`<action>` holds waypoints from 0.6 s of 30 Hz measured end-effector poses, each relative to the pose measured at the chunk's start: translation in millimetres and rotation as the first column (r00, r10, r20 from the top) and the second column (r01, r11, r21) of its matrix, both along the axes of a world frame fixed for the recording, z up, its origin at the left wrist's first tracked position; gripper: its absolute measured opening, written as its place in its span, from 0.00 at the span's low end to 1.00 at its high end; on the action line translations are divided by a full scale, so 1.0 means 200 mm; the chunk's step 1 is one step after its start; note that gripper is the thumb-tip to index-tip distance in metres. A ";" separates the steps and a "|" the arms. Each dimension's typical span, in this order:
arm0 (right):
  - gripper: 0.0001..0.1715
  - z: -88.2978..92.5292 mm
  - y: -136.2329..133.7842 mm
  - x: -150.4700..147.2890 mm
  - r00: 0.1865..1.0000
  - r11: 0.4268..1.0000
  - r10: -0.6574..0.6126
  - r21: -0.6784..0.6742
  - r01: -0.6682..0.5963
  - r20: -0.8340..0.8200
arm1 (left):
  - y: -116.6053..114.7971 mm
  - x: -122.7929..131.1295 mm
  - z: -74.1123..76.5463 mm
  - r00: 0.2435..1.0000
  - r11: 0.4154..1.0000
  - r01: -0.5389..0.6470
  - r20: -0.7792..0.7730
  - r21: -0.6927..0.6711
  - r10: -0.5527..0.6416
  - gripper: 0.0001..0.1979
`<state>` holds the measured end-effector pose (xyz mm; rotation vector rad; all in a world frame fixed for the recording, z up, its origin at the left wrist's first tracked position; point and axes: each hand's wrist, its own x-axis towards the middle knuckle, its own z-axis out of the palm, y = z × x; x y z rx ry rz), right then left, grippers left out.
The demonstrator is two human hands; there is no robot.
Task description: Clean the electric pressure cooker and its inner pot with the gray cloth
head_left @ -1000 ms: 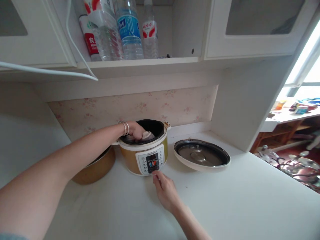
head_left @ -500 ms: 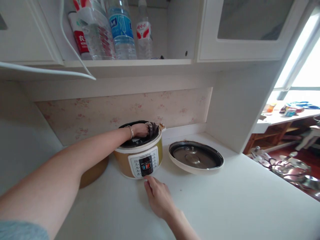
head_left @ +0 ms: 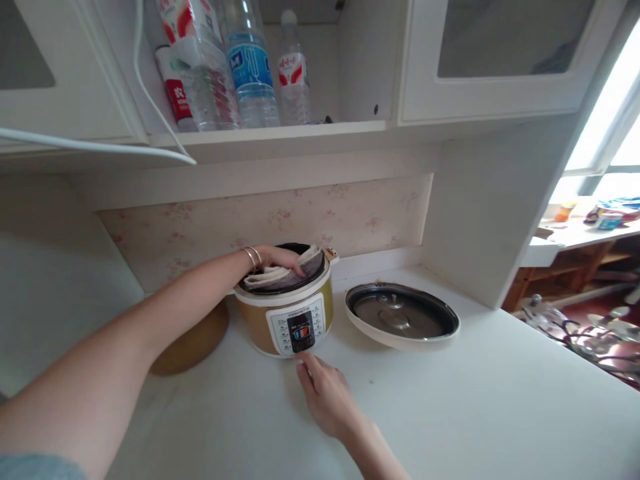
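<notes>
An electric pressure cooker with a gold body and a front control panel stands on the white counter. My left hand reaches into its open top, closed on a folded grey and cream cloth that lies across the dark inside. The cloth partly covers the interior, so what is beneath is hidden. Low at the cooker's front, my right hand has its fingers curled, with the fingertips gripping the bottom edge under the panel. The cooker's lid rests upside down to the right.
A round brown board lies left of the cooker, partly behind my forearm. Overhead, an open cabinet holds several plastic bottles. A white cable hangs down before it. Metal cookware is on the floor at right.
My left hand has shifted within the cooker, and the cloth, bunched up before, is now spread wider over the opening. The right hand stays at the cooker's base. The view has tilted slightly.
</notes>
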<state>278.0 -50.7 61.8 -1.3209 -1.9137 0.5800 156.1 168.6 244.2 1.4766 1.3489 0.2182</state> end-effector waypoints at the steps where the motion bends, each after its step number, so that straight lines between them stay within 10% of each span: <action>1: 0.18 0.00 0.00 0.00 1.000 1.000 0.003 -0.008 -0.003 -0.010 | 0.00 0.04 0.00 0.996 0.999 -0.035 0.081 0.020 0.033 0.10; 10: 0.18 -0.03 0.02 0.01 1.000 1.000 -0.021 -0.012 0.021 -0.005 | 0.08 0.20 -0.06 0.859 0.868 -0.416 0.429 0.272 0.278 0.07; 18: 0.20 -0.11 0.04 0.01 0.996 0.997 -0.063 -0.058 0.059 -0.070 | -0.04 -0.10 0.16 0.697 0.748 -0.608 0.632 0.268 0.339 0.07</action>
